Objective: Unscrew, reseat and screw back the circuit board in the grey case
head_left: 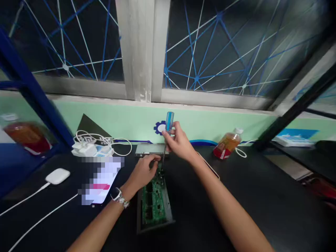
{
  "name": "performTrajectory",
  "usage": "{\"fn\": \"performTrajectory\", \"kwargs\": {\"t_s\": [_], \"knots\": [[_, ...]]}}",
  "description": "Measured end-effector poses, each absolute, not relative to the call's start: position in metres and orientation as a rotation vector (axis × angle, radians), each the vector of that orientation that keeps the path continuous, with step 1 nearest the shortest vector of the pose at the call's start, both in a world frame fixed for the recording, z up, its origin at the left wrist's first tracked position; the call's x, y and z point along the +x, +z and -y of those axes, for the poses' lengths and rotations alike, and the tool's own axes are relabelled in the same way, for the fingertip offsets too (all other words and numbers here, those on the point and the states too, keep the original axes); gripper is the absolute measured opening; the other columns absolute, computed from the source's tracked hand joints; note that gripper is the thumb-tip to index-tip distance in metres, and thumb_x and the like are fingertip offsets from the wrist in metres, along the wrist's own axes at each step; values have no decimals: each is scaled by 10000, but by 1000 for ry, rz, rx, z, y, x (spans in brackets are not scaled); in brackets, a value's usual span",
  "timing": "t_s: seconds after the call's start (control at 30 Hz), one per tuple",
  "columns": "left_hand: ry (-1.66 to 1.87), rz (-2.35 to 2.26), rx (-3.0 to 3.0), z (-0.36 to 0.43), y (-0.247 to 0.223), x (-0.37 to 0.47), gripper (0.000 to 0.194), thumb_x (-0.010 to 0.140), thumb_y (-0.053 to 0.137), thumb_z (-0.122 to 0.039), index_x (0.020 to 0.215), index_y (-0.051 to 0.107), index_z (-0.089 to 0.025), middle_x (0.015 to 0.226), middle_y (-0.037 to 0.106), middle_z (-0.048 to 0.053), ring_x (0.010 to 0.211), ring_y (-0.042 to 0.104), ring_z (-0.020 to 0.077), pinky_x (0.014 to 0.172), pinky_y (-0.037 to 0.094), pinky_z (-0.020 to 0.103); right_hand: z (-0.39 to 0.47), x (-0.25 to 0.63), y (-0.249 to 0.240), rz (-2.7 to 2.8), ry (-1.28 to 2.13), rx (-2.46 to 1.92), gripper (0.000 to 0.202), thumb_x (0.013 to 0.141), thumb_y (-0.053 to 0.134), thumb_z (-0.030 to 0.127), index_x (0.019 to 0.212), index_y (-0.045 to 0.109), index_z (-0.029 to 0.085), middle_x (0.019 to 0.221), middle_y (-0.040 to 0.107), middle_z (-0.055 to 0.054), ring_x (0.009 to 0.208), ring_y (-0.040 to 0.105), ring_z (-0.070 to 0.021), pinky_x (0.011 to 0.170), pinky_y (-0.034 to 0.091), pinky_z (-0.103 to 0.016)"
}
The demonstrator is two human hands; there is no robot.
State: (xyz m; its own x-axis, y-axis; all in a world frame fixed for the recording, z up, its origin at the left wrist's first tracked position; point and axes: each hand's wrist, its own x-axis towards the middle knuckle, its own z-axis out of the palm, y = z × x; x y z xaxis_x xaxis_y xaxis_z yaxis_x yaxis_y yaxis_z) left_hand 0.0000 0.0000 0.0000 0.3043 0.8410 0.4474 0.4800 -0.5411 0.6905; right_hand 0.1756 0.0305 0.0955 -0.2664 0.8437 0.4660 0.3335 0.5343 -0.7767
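A green circuit board [160, 203] in a dark frame lies on the black table in front of me. My right hand [178, 141] grips a screwdriver [170, 120] by its clear blue handle. Its shaft points down, and the tip meets the far part of the board near some small dark parts. My left hand [144, 171] rests over the board's far left edge, thumb and index finger curved close to the shaft. Whether those fingers pinch anything is too small to make out.
Behind the board lies a flat grey metal panel [148, 149]. At left are a lit phone [101, 185], a white charger [57, 176] and a white power strip [91, 149] with tangled cables. A drink bottle [228, 144] stands at the right by the wall.
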Motion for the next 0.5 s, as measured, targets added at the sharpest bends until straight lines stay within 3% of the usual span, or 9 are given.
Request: {"fn": "performTrajectory", "kwargs": {"t_s": [0.3,0.5], "knots": [[1137,-1031,1916,2,10,-1,229,931,559,-308,1051,719,-197,1045,764,74,986,706,231,911,523,363,-21,167,95,1963,716,-999,257,959,486,416,1005,289,259,588,538,61,481,611,-172,496,458,-289],[1154,-1056,1878,0,7,-1,219,922,587,-329,1014,733,-194,1031,767,70,978,709,229,894,527,347,-18,166,99,2019,645,-1019,245,959,483,403,997,293,254,609,572,39,531,609,-183,538,438,-307]]}}
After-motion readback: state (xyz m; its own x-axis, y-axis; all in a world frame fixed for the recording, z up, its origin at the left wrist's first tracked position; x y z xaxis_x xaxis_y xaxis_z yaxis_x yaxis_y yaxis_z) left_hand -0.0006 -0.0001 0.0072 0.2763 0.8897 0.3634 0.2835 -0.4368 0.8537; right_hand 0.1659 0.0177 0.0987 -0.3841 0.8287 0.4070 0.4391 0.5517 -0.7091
